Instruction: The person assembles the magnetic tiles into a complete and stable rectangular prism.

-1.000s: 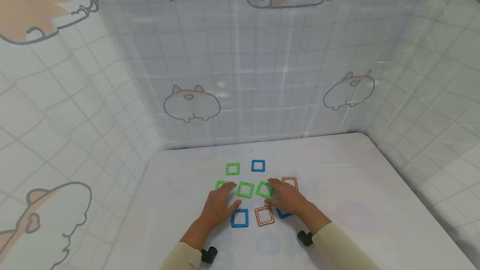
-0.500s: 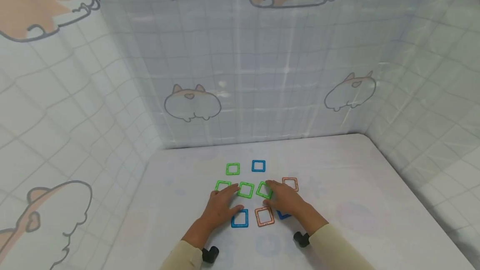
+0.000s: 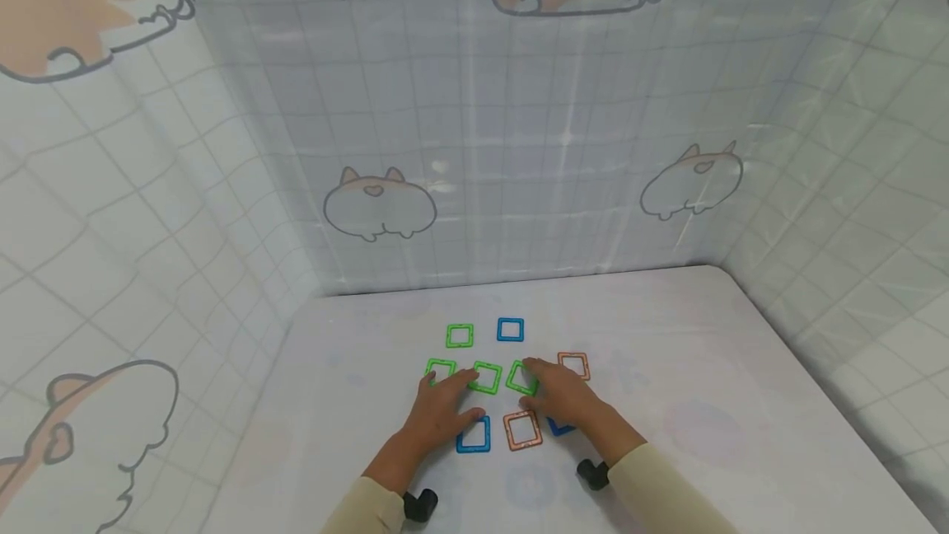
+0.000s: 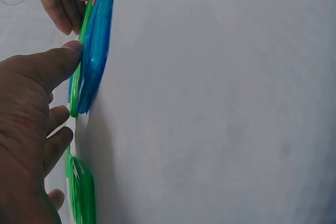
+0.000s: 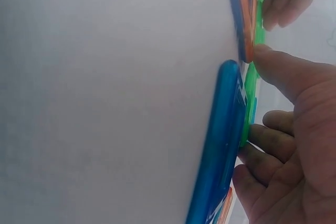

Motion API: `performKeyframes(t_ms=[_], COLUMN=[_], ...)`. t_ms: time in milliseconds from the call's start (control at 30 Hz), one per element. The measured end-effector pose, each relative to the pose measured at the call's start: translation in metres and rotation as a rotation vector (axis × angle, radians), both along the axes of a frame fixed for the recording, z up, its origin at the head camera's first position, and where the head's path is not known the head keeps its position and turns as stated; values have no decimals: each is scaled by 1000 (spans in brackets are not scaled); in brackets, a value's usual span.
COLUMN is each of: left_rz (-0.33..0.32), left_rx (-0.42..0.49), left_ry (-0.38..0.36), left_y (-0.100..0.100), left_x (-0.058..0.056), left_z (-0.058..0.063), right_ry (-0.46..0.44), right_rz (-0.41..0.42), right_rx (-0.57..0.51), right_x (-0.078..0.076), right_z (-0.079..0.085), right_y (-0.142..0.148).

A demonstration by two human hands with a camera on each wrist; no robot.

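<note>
Several square see-through magnetic tiles lie flat on the table. My left hand [image 3: 436, 410] reaches over them, index fingertip at the left edge of a middle green tile [image 3: 499, 379]. Its thumb rests at the corner of a near blue tile [image 3: 473, 449]. Just left is another green tile [image 3: 441, 362], partly behind its fingers. My right hand [image 3: 565, 395] has its fingertips on the right-hand green tile [image 3: 511, 373] and its thumb by an orange tile [image 3: 509, 433]. A darker blue tile [image 3: 561, 430] is mostly hidden beneath that hand. Fingers of both hands are spread and relaxed.
Farther back lie a green tile [image 3: 460, 344] and a blue tile [image 3: 510, 339]. Another orange tile [image 3: 588, 366] is just beyond the right hand. Patterned curtains [image 3: 482, 188] enclose the white table [image 3: 667, 468] at the back and sides.
My left hand has moved slightly right, its index finger now at the middle green tile and its thumb over the blue one. The right hand has shifted a little left. The tiles look unmoved.
</note>
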State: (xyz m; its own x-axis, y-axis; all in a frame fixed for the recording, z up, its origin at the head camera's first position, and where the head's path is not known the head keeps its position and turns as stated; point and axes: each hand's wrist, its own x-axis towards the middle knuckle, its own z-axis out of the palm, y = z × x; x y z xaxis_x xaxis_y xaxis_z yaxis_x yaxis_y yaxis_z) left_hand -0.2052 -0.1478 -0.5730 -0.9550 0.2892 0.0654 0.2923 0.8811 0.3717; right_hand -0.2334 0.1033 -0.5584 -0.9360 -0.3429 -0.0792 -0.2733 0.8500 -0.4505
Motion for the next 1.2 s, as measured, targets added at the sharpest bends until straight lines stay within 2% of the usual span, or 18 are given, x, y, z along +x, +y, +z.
performKeyframes(t_ms=[200,333,467,633,833,933,1100,1200], left_rz=[-16,-29,-43,-71,-86,-91,-77,-69], left_rx=[-14,-63,-98,-85,-64,-62,-43,-62], left_ry=[7,76,115,98,61,66,63,52], left_y=[3,6,8,10,12,12,13,15], left_x=[-1,-1,-3,-6,-6,-7,-9,-10], left_z=[0,1,2,4,6,5,4,5], right_ry=[-8,-1,-4,-13,16,28,40,40], right_rz=[-14,-25,-36,-50,-50,-49,-51,-58], right_rx=[9,11,13,28,47,49,50,59], right_x=[1,3,4,5,4,4,3,3], right_z=[2,2,1,3,2,0,-1,0], right_y=[-2,-4,-6,-9,-10,-10,-10,-11])
